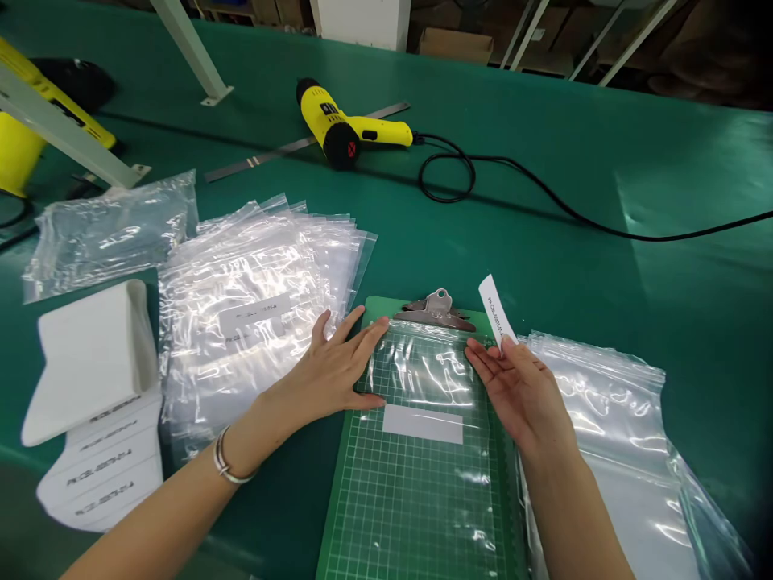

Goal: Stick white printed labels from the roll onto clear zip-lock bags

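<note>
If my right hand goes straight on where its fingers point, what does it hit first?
Probably the metal clip on the green clipboard, just ahead of your right hand holding the white label strip, though depth is unclear.

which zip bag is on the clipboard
The single bag on the green clipboard; the others lie in piles to its left and right, off the board.
</note>
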Action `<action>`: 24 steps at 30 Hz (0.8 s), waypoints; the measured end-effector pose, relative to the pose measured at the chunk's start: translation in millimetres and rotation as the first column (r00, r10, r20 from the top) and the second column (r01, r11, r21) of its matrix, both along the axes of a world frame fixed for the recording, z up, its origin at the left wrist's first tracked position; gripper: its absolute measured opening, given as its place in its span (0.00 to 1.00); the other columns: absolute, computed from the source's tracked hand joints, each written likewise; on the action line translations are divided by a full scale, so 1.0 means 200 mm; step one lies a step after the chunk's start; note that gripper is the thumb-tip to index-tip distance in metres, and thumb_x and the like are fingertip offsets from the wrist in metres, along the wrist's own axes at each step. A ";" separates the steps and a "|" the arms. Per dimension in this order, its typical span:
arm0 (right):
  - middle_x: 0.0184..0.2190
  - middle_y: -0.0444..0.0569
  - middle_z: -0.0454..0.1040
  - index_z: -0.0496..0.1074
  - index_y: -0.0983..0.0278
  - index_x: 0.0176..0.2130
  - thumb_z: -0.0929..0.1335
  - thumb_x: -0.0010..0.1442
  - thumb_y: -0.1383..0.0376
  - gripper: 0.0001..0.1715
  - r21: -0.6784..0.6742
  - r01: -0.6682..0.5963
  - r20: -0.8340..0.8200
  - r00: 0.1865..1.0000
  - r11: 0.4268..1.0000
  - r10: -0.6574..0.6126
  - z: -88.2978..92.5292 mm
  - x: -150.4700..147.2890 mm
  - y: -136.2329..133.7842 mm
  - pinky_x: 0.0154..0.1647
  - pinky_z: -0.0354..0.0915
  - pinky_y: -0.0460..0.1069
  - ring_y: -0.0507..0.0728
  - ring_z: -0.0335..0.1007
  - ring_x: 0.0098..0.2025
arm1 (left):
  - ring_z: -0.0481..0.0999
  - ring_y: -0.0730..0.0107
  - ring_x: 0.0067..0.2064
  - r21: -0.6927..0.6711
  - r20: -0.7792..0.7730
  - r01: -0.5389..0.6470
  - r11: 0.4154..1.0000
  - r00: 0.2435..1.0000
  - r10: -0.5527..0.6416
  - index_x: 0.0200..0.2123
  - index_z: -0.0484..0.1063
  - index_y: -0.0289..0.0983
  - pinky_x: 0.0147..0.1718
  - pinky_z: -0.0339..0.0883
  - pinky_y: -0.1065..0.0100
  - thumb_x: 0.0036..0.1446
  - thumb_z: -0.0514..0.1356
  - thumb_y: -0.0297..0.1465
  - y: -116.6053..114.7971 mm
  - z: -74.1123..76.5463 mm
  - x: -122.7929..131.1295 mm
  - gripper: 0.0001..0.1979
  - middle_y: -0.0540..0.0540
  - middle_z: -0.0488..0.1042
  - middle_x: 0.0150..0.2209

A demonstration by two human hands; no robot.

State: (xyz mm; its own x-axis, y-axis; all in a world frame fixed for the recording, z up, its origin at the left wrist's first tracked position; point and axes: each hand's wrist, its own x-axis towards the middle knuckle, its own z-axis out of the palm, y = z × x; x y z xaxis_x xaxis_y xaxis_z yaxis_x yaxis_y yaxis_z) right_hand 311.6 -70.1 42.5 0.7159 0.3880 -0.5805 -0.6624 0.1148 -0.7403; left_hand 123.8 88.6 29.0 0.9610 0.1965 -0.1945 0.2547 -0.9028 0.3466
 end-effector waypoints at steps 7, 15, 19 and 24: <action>0.17 0.44 0.72 0.74 0.67 0.24 0.80 0.31 0.63 0.19 -0.025 -0.017 0.021 1.000 1.000 0.018 0.01 0.01 0.02 0.43 0.73 0.51 0.59 0.76 0.35 | 0.31 0.42 0.65 0.048 -0.104 0.058 0.997 0.993 -0.053 0.64 0.26 0.39 0.55 0.25 0.33 0.44 0.57 0.57 0.00 -0.02 0.01 0.56 0.41 0.36 0.66; 0.17 0.42 0.72 0.74 0.66 0.25 0.80 0.32 0.63 0.19 -0.049 -0.042 0.068 0.997 0.998 0.046 0.01 0.00 0.01 0.43 0.72 0.50 0.58 0.76 0.35 | 0.28 0.39 0.64 0.042 -0.212 0.099 0.994 0.973 -0.088 0.63 0.23 0.37 0.55 0.28 0.34 0.38 0.61 0.58 0.01 0.00 0.03 0.63 0.40 0.29 0.65; 0.18 0.42 0.72 0.74 0.66 0.26 0.79 0.32 0.62 0.20 -0.050 -0.053 0.083 0.995 0.997 0.057 0.00 0.00 0.00 0.41 0.73 0.50 0.58 0.76 0.35 | 0.28 0.41 0.64 0.047 -0.224 0.099 0.994 0.971 -0.086 0.63 0.25 0.37 0.56 0.29 0.35 0.39 0.61 0.57 0.00 0.00 0.03 0.62 0.40 0.29 0.65; 0.18 0.43 0.73 0.74 0.68 0.25 0.79 0.33 0.63 0.18 -0.044 -0.058 0.119 0.991 0.997 0.062 -0.02 0.00 0.00 0.41 0.73 0.51 0.57 0.76 0.33 | 0.28 0.41 0.64 0.068 -0.236 0.116 0.991 0.967 -0.097 0.64 0.27 0.35 0.56 0.28 0.35 0.41 0.61 0.56 -0.01 0.01 0.03 0.60 0.41 0.26 0.65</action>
